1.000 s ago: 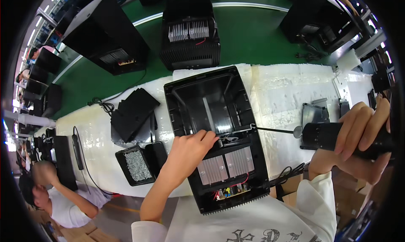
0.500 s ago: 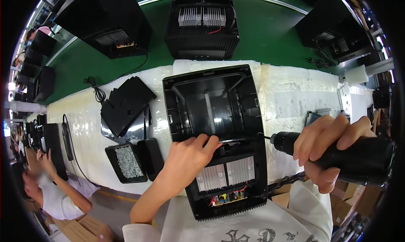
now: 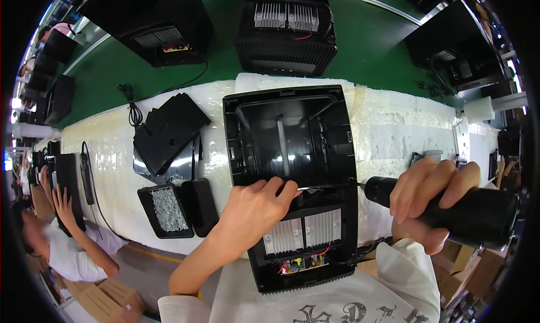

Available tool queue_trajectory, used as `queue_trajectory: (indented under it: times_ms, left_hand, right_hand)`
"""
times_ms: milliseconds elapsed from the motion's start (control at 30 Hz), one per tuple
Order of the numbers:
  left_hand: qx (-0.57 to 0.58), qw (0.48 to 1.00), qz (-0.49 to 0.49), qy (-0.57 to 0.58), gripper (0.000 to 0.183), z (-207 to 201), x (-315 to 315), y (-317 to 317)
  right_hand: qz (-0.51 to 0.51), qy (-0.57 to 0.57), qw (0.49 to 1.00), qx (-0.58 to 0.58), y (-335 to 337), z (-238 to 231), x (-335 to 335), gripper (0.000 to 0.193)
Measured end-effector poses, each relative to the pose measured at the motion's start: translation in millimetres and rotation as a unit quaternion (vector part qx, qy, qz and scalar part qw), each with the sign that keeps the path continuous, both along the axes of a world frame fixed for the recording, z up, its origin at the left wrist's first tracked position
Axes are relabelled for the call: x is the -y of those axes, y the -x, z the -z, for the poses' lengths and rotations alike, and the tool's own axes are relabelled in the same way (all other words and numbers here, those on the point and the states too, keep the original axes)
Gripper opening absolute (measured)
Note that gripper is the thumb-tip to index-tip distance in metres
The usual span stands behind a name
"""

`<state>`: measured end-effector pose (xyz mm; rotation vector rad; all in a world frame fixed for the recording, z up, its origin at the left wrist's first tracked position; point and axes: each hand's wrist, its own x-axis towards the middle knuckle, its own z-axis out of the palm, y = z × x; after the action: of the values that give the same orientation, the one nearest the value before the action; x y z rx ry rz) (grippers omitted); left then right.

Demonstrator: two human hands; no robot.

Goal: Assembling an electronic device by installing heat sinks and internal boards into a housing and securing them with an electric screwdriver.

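A black plastic housing (image 3: 289,137) lies open in front of me, its near end against my shirt. Silver finned heat sinks (image 3: 304,233) and a small circuit board (image 3: 306,265) sit in its near half. My left hand (image 3: 256,210) is closed over the cross edge between the two halves, fingertips curled down behind it. My right hand (image 3: 427,202) is wrapped around a black power screwdriver (image 3: 472,216), held level. The driver's thin bit points left, its tip at the housing's right side wall; whether a screw is there cannot be made out.
Left on the white padded bench (image 3: 112,171): black plates (image 3: 169,131), a black box of small screws (image 3: 169,210), and a corded tool (image 3: 87,182). Beyond, black units (image 3: 287,36) stand on a green surface (image 3: 360,47). A co-worker (image 3: 73,250) works at far left.
The units on the green surface appear farther right in view. My left hand keeps its hold, and the driver tip stays at the side wall. The co-worker's hands have shifted.
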<state>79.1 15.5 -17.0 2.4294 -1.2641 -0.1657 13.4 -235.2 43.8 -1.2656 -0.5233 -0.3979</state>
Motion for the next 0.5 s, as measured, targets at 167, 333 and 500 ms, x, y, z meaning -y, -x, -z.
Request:
queue_trajectory:
  times_ms: [167, 333, 500]
  left_hand:
    - [0.004, 1.0, 0.002, 0.007, 0.018, 0.5, 0.7, 3.6]
    - [-0.017, 1.0, 0.016, -0.001, 0.017, -1.0, -2.2, 6.6]
    - [0.013, 0.979, -0.053, 0.197, 0.034, -5.7, -17.1, 27.5]
  right_hand:
    - [-0.029, 0.02, 0.998, 0.06, -5.7, 6.3, 1.9, 0.05]
    - [-0.073, -0.041, 0.996, -0.037, -2.5, 0.6, -1.5, 0.045]
    - [-0.033, -0.072, 0.994, -0.069, 1.5, 2.5, -12.1, 0.047]
